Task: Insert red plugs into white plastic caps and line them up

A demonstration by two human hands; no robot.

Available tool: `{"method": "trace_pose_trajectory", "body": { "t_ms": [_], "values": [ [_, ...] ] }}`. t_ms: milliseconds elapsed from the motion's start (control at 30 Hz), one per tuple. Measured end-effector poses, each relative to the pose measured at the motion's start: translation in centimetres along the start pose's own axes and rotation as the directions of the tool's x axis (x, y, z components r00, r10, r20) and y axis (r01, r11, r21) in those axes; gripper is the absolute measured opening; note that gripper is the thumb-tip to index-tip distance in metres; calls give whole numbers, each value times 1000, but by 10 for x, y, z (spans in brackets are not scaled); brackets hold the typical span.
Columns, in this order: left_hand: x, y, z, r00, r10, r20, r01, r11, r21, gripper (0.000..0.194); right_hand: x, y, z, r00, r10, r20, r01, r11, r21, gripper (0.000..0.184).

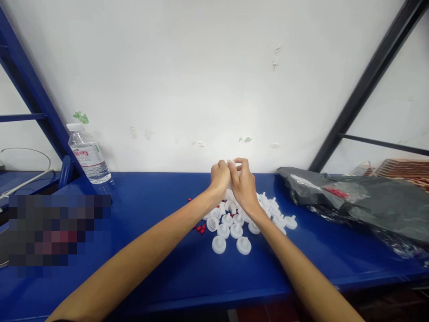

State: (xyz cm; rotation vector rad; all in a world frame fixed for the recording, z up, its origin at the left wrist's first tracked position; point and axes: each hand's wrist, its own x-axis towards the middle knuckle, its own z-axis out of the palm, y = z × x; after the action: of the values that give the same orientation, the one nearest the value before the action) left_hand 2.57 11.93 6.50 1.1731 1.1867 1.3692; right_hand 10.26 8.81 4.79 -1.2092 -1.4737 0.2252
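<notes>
A: Where are the hands?
B: Close together at the far middle of the blue table, above the far edge of the pile of white plastic caps.
A: And the fingers?
B: The left hand is curled like a loose fist. The right hand has its fingers bent, their tips near the left. I can't tell what either one holds.
A: What's around the caps?
B: Small red pieces lie just beside them, on the left, and a few show among them. A water bottle stands far left; black plastic bags lie right.
</notes>
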Motion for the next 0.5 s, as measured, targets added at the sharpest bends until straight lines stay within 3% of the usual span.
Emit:
{"method": "trace_pose_trajectory", "body": {
  "t_ms": [300, 500],
  "values": [
    [16, -5, -15, 999, 53, -3, -51, 977, 208, 29, 8, 10, -11, 989, -11, 149, 19, 998, -52, 39],
    [30, -5, -32, 995, -54, 81, 25, 942, 334, 33, 16, 11, -28, 993, 33, 114, -22, 995, -98, 45]
  ]
}}
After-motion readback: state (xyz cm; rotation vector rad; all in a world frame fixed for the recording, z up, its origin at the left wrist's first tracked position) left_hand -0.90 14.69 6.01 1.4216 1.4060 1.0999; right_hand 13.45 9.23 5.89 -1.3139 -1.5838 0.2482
